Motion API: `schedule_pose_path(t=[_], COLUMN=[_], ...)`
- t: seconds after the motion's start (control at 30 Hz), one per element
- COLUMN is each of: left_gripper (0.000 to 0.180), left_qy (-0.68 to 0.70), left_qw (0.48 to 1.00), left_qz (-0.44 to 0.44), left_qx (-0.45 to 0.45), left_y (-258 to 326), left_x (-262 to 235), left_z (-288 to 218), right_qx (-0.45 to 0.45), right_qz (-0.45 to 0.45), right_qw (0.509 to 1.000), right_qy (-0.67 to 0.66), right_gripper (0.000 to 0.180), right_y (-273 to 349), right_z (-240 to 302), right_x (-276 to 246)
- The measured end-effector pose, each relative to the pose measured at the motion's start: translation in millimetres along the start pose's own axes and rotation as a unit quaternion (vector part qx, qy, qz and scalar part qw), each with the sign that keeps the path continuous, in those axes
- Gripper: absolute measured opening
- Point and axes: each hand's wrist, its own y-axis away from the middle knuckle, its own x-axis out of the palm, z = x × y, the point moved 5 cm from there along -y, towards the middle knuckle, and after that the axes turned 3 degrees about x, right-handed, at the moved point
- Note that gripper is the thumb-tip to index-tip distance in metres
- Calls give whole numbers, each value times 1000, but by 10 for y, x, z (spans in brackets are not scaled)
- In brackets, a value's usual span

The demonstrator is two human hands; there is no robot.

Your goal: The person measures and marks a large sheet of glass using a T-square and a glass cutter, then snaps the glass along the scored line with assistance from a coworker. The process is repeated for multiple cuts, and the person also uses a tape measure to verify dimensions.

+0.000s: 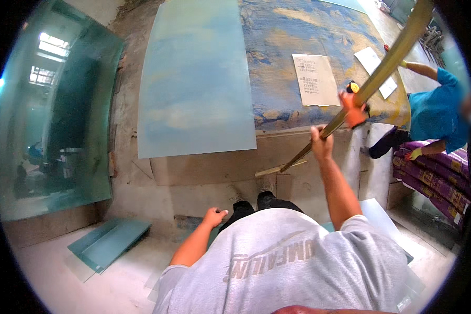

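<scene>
My right hand (322, 145) is closed round a long wooden T-square (379, 78). Its bar slants up to the far right, and its short crosspiece (280, 168) hangs low near my feet. My left hand (214, 215) is held low by my left thigh, fingers curled round a small dark thing I cannot make out. Ahead, a large pale sheet of glass (196, 83) lies on a table with a worn blue and yellow cover (277, 57); its near edge sticks out past the table. By the bar, at the table's near edge, is an orange and black item (355, 111).
A handwritten sheet (316, 78) and a white paper (374, 65) lie on the table. Large glass panes (63, 115) lean at left; smaller glass pieces (110, 240) lie on the floor. A co-worker in blue (437, 115) stands at right beside stacked purple bundles (434, 175).
</scene>
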Motion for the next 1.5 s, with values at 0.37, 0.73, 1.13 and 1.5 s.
schedule_pose_path(t=[0.37,0.73,1.13,1.5], left_gripper=[52,45,45,29], left_qy=[32,82,120,302], left_qw=[996,990,975,928], left_qz=[-61,-111,-175,-167], left_qx=[-58,-35,-62,-139], left_y=[375,352,508,344], left_x=[-237,-386,-1414,-3184], left_z=[102,354,1748,4400], right_qx=[99,193,337,-10], right_qz=[-81,-49,286,234], right_qw=[991,923,870,860], right_qy=[35,328,219,453], right_gripper=[23,46,27,73], right_y=[-358,-737,1680,2640], right_z=[-1415,-1148,-1167,1356], right_x=[-155,-159,1318,4219])
